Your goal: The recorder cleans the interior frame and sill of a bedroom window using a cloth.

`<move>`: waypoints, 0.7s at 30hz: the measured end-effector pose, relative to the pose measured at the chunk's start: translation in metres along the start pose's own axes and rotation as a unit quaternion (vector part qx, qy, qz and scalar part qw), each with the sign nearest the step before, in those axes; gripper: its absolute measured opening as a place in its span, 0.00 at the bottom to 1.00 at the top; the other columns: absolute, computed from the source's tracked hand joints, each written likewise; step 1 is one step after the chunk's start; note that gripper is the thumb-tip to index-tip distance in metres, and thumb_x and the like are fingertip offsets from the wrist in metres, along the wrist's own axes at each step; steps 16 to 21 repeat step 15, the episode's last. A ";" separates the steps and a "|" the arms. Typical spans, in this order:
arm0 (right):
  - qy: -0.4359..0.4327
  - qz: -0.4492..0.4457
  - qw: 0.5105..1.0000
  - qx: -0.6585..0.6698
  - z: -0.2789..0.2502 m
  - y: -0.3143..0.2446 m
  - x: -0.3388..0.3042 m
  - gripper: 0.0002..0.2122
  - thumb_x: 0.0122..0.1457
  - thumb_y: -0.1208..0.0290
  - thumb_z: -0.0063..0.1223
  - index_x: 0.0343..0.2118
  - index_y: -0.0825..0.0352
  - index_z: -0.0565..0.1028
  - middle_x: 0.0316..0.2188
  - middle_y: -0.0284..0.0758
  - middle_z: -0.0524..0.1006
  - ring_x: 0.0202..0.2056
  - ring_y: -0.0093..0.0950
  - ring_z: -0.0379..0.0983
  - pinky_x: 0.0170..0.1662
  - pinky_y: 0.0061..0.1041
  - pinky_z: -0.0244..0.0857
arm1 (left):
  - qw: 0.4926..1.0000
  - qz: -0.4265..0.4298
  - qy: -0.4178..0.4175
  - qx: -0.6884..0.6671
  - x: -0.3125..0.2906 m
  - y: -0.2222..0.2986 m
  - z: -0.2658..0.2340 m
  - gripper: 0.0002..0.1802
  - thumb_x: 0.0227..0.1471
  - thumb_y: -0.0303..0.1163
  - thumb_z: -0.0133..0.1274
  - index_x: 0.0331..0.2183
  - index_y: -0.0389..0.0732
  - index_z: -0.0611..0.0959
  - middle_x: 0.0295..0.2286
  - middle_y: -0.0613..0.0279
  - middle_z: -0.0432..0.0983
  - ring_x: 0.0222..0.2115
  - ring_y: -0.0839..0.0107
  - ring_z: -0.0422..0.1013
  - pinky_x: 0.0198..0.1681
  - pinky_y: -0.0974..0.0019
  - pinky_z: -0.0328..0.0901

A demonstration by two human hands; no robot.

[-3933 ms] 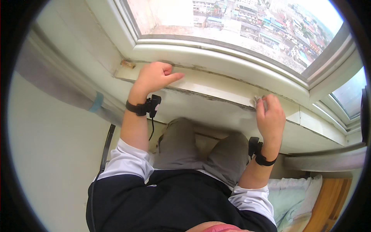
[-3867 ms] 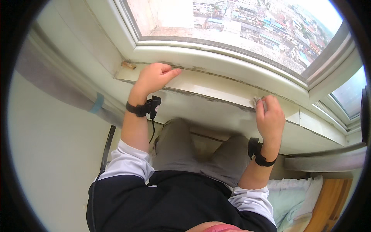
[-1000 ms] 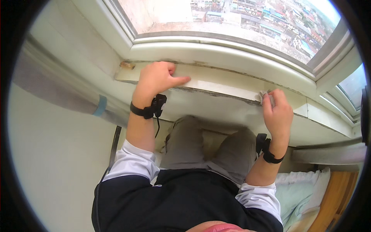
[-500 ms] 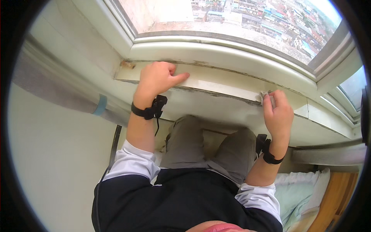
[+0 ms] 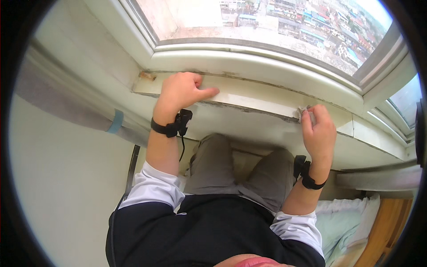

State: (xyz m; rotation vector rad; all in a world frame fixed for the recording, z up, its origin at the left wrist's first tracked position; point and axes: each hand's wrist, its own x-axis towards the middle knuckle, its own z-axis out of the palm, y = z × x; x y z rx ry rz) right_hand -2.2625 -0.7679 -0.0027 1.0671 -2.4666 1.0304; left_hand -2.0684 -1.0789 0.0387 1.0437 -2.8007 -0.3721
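Observation:
My right hand [image 5: 319, 128] is closed on a small crumpled grey-white wipe [image 5: 305, 110], pressed against the front edge of the cream window sill [image 5: 251, 94]. Whether the wipe is cloth or paper I cannot tell. Farther left, my left hand [image 5: 181, 91] rests on the sill with nothing visible in it. Its thumb stretches out to the right, apart from the fingers, which bend down toward the sill and are partly hidden behind the hand. Dark grime marks the seam along the sill's front edge.
Above the sill runs a white window frame [image 5: 249, 62], with buildings far below outside. A grey curtain with a blue tie [image 5: 116, 120] hangs at the left. Under the sill are my knees [image 5: 213, 155]. Pale bedding [image 5: 340, 220] and a wooden headboard [image 5: 391, 222] stand at the lower right.
My right hand and the wipe have shifted very slightly left along the sill edge. The left hand stays in nearly the same place.

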 end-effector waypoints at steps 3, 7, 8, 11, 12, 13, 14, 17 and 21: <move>0.000 -0.009 1.000 -0.005 0.001 0.001 0.001 0.07 0.62 0.67 0.58 0.34 0.66 0.75 0.32 0.40 0.77 0.33 0.45 0.75 0.36 0.40 0.68 | 0.999 0.042 0.016 -0.012 -0.002 -0.004 0.002 0.36 0.40 0.64 0.67 0.16 0.37 0.76 0.14 0.52 0.69 0.19 0.55 0.66 0.26 0.56 0.64; 0.002 -0.018 1.000 -0.004 0.003 0.003 0.001 0.07 0.62 0.67 0.57 0.33 0.66 0.75 0.31 0.41 0.77 0.33 0.45 0.75 0.36 0.41 0.67 | 0.999 0.045 0.023 -0.010 -0.001 -0.003 0.004 0.35 0.42 0.64 0.66 0.17 0.38 0.77 0.15 0.52 0.70 0.19 0.54 0.66 0.26 0.55 0.64; 0.001 -0.019 1.000 -0.004 0.004 0.002 0.002 0.07 0.62 0.67 0.57 0.33 0.66 0.75 0.31 0.41 0.77 0.33 0.45 0.75 0.36 0.41 0.67 | 0.999 0.031 0.024 -0.012 0.000 -0.004 0.005 0.33 0.45 0.61 0.64 0.17 0.38 0.77 0.16 0.52 0.71 0.20 0.53 0.67 0.26 0.55 0.64; -0.005 -0.002 1.000 -0.006 0.000 0.000 0.001 0.07 0.62 0.67 0.57 0.34 0.66 0.75 0.31 0.41 0.78 0.33 0.45 0.75 0.36 0.41 0.67 | 0.999 0.021 0.042 -0.024 -0.002 -0.005 0.010 0.27 0.51 0.56 0.60 0.19 0.39 0.79 0.19 0.51 0.75 0.23 0.50 0.71 0.28 0.53 0.65; -0.002 -0.002 1.000 -0.007 0.000 0.000 0.003 0.07 0.62 0.67 0.57 0.34 0.66 0.76 0.32 0.41 0.78 0.33 0.45 0.75 0.36 0.41 0.67 | 0.997 0.025 0.065 -0.030 -0.002 -0.006 0.011 0.24 0.54 0.52 0.58 0.21 0.41 0.82 0.21 0.50 0.78 0.26 0.48 0.74 0.30 0.51 0.67; 0.001 -0.002 1.000 -0.009 -0.001 0.001 0.004 0.07 0.62 0.67 0.57 0.34 0.66 0.76 0.32 0.42 0.78 0.33 0.45 0.75 0.36 0.41 0.68 | 0.997 0.026 0.066 -0.032 -0.003 -0.010 0.014 0.24 0.54 0.52 0.58 0.21 0.41 0.82 0.21 0.50 0.78 0.26 0.48 0.74 0.30 0.51 0.67; -0.003 -0.001 1.000 -0.015 0.000 0.001 0.003 0.08 0.62 0.66 0.58 0.34 0.66 0.76 0.32 0.42 0.78 0.33 0.46 0.75 0.36 0.41 0.68 | 0.991 0.056 0.104 -0.061 -0.006 -0.017 0.021 0.24 0.54 0.51 0.57 0.21 0.40 0.81 0.21 0.49 0.77 0.26 0.48 0.74 0.30 0.52 0.67; -0.004 -0.003 1.000 -0.023 0.001 0.003 0.004 0.09 0.62 0.65 0.58 0.34 0.66 0.76 0.32 0.43 0.78 0.33 0.47 0.75 0.37 0.42 0.68 | 0.981 0.087 0.145 -0.090 -0.009 -0.020 0.026 0.24 0.55 0.51 0.57 0.21 0.39 0.81 0.22 0.48 0.77 0.26 0.47 0.74 0.31 0.53 0.67; -0.004 -0.003 1.000 -0.023 0.001 0.003 0.004 0.09 0.62 0.65 0.58 0.34 0.66 0.76 0.32 0.43 0.78 0.33 0.47 0.75 0.37 0.42 0.68 | 0.981 0.087 0.145 -0.090 -0.009 -0.020 0.026 0.24 0.55 0.51 0.57 0.21 0.39 0.81 0.22 0.48 0.77 0.26 0.47 0.74 0.31 0.53 0.67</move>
